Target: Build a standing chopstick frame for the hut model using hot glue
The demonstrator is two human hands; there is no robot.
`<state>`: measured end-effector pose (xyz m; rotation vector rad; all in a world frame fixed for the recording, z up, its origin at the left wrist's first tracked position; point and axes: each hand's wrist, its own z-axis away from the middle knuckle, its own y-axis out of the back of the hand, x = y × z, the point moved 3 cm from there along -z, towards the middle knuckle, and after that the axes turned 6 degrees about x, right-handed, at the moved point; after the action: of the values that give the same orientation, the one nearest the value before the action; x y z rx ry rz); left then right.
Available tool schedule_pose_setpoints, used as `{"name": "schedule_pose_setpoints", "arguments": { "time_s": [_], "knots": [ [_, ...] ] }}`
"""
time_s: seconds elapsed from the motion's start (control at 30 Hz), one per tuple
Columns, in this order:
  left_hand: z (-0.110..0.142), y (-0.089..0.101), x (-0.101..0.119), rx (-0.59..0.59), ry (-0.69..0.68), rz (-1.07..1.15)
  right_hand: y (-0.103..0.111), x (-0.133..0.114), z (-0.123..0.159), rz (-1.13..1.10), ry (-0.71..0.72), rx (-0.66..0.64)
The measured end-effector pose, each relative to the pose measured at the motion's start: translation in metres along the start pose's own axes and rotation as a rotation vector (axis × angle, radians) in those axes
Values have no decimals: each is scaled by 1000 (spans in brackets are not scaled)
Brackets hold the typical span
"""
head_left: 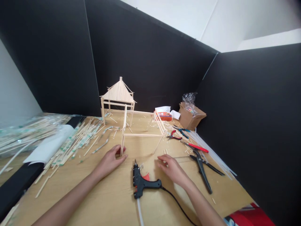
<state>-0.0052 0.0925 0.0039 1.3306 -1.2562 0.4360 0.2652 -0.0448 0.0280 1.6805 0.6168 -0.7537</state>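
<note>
My left hand (109,162) grips the near upright of a frame of thin wooden sticks (142,135) standing on the wooden table (113,201). My right hand (170,168) rests on the table with its fingertips beside a thin loose stick (157,146), and it holds nothing I can make out. Between my hands lies a black hot glue gun (141,182) on its side, with a white glue stick (140,213) in its rear and a black cord (178,205) trailing toward the near edge.
A stick-built model hut with a peaked roof (118,94) stands at the far end. Bundled wooden sticks (75,146) and plastic-wrapped bundles (25,135) spread along the left. Pliers (174,135), large black-handled cutters (202,169) and a cardboard box (188,116) sit right, before black panels (246,125).
</note>
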Motion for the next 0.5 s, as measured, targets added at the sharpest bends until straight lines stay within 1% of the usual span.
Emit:
{"name": "schedule_pose_setpoints", "arguments": {
  "time_s": [0.07, 0.13, 0.2, 0.27, 0.4, 0.5],
  "knots": [
    [1, 1, 2, -1, 14, 10, 5, -17, 17, 8, 7, -45],
    [2, 2, 5, -1, 26, 29, 7, -34, 34, 13, 5, -135],
    [2, 4, 7, 1, 34, 56, 4, -47, 48, 35, 8, -221],
    [2, 6, 6, 11, 43, 90, -2, -54, 58, 88, 20, -265],
    [-1, 10, 0, 73, 77, 155, -16, -55, 64, 203, 35, -249],
    [-4, 13, -8, 116, 95, 195, -24, -53, 61, 226, 47, -218]
  ]
}}
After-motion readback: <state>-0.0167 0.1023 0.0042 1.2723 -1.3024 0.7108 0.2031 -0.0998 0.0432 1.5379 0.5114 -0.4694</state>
